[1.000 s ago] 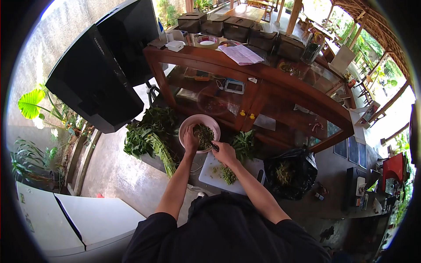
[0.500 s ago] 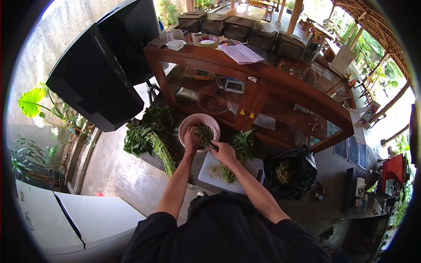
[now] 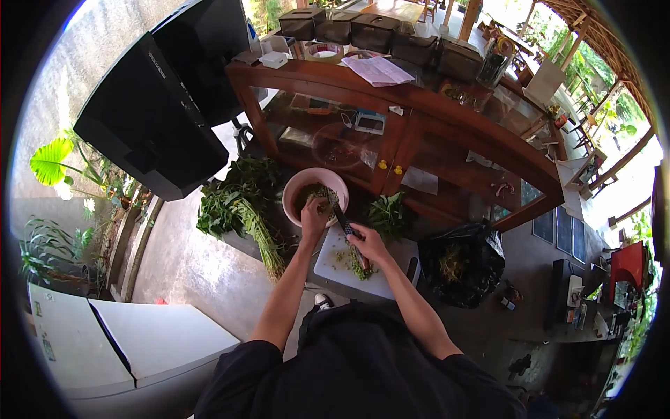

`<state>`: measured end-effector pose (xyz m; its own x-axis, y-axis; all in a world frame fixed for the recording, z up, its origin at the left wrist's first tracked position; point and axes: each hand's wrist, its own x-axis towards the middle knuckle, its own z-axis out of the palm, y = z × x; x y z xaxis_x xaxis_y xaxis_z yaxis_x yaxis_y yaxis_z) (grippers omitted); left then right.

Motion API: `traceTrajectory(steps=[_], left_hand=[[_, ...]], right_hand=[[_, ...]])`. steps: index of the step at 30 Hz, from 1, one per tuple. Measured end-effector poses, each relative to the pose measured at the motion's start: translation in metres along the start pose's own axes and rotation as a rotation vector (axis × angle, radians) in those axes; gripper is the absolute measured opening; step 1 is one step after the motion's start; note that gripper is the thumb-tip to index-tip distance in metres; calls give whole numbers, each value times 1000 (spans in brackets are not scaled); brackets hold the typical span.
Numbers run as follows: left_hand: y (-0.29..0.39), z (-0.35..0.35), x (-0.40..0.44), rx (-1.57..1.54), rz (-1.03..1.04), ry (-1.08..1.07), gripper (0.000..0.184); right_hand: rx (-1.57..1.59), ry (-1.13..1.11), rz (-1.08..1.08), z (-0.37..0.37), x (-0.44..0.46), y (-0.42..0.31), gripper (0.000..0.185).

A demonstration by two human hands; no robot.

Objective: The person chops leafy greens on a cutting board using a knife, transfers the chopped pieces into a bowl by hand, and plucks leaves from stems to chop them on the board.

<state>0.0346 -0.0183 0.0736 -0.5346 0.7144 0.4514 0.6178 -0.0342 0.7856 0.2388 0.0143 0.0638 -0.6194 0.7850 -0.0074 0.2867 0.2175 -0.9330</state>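
Observation:
My right hand [image 3: 367, 244] is closed round the handle of a knife [image 3: 342, 218], whose blade points up and left over the right rim of a pink bowl [image 3: 291, 192]. Inside the bowl my left hand [image 3: 313, 214] has its fingers curled at chopped greens [image 3: 323, 194]; what they grip is too small to make out. Under my right hand lies a white cutting board [image 3: 333, 272] with a small heap of chopped green pieces [image 3: 361, 271] on it. A bundle of long leafy stems [image 3: 255, 227] rests left of the bowl, and more leaves [image 3: 388, 213] lie to its right.
A black plastic bag [image 3: 481, 269] with plant scraps stands right of the board, near a dark object [image 3: 412, 268] on the board's edge. Behind the bowl rises a wooden glass cabinet [image 3: 392, 150]. Black speakers [image 3: 143, 119] stand back left, a white fridge [image 3: 160, 342] front left.
My right hand has moved down and turned, so the knife blade now shows over the bowl's rim. My left hand has shifted right and down within the bowl. The view has tilted slightly.

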Motion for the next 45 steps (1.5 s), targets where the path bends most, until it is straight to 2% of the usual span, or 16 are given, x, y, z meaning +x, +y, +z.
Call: traceTrajectory(steps=[2,5,6,9,11,13,14,15,19,20,21,24,30,33,42,45], left_hand=[[19,2,-19,-52,-69,-106,16],[45,12,-50,-84,-36,-102,12],[48,17,-63,-178,-103,-127,16],[33,29,-104,-35,-47,-102,20],[32,27,-126,-92,-114,-162,21],[31,23,-144,-38,-26,-147,25],[29,22,-152,-37,-33,-154,25],[26,21,-157,-46,-60,-204,33],[17,26,-166,32,-91,-308,54],[12,27,-161,96,-99,-370,62],[6,29,-156,95,-101,-372,62],[-4,36,-136,173,-6,-450,74],[-6,56,-110,249,-25,-667,78],[-1,66,-110,340,14,-727,79],[-4,91,-122,386,166,-666,69],[-6,97,-124,441,217,-648,63]], right_hand=[[49,-77,118,-14,-26,-5,47],[66,-78,110,-28,-61,10,47],[14,-64,112,-35,-74,8,49],[-125,-44,159,-50,-113,13,48],[-151,6,126,-56,-141,26,48],[-178,50,89,-64,-160,32,47],[-215,23,158,-70,-171,35,47],[-252,-3,226,-74,-179,38,47],[-248,18,229,-80,-201,58,48],[-307,65,160,-80,-203,62,46],[-366,113,92,-80,-205,64,45],[-527,126,96,-84,-196,64,45],[-702,117,49,-85,-161,53,45],[-687,107,52,-82,-143,45,45],[-709,-98,249,-96,-119,34,45],[-725,-69,231,-100,-118,33,45]])
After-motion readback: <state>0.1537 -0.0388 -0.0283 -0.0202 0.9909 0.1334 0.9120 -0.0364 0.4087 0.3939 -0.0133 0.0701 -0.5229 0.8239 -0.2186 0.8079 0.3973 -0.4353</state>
